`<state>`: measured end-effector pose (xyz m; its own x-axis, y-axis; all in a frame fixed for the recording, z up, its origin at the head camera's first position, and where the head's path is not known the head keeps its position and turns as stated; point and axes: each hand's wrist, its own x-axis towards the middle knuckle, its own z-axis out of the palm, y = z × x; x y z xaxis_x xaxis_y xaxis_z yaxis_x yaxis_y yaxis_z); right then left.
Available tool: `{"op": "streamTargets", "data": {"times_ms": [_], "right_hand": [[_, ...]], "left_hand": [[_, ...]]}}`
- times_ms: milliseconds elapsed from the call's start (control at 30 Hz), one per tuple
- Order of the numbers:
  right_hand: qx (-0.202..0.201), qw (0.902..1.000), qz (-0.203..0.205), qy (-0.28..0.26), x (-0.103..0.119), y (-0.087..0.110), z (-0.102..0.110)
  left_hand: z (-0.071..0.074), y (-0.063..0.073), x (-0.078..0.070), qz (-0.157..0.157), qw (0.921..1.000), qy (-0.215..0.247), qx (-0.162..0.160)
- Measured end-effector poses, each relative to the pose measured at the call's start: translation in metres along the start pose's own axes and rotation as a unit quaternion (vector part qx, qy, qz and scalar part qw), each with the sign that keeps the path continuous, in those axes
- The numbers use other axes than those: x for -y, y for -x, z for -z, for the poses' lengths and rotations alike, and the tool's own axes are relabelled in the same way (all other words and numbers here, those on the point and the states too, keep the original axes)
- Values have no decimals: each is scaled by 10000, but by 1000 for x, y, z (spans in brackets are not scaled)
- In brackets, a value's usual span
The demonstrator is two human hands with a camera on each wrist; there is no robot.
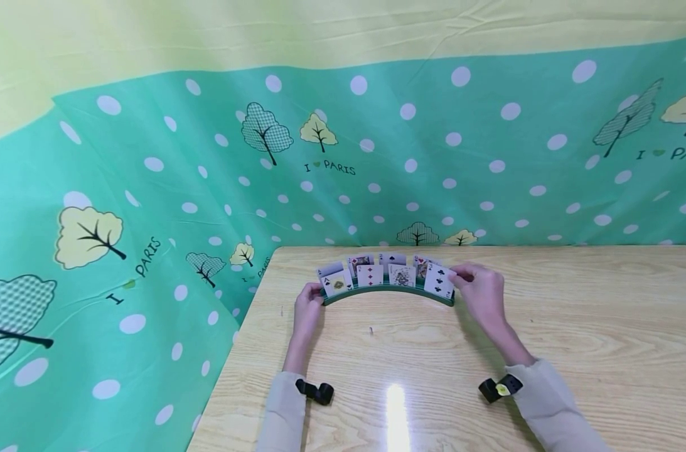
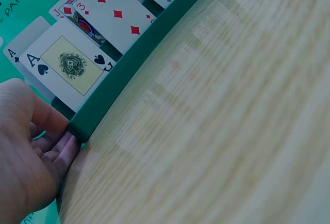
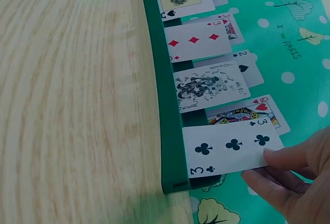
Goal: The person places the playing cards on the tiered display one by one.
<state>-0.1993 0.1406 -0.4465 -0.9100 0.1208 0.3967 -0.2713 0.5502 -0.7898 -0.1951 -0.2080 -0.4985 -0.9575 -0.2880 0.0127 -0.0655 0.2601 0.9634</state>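
A curved green card holder (image 1: 388, 288) stands on the table with playing cards upright in two rows. My left hand (image 1: 307, 307) grips its left end between thumb and fingers, beside the ace of spades (image 2: 72, 64). At the other end, my right hand (image 1: 484, 292) pinches the upper edge of the three of clubs (image 3: 232, 146), whose lower edge is at the front slot. Between these stand the three of diamonds (image 3: 193, 40) and a joker (image 3: 209, 85). Behind, partly covered, are another ace (image 2: 18, 41), the jack of diamonds (image 2: 67, 4), a two of spades (image 3: 250, 69) and the queen of hearts (image 3: 247, 113).
The light wooden table (image 1: 410, 351) extends toward me and to the right of the holder. A green dotted cloth (image 1: 331, 220) with printed trees hangs behind the table's back edge and along its left side.
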Motion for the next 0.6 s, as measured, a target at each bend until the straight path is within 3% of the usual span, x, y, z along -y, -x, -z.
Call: {"op": "streamTargets", "data": {"times_ms": [167,600], "right_hand": [[-4,9999,99,48,-1,1,-2],[226,9997,-122,-4,-3,0,-2]], "left_hand": [[0,0,1,24,10000,6,-9],[0,0,2,25,10000,-22,-13]]}}
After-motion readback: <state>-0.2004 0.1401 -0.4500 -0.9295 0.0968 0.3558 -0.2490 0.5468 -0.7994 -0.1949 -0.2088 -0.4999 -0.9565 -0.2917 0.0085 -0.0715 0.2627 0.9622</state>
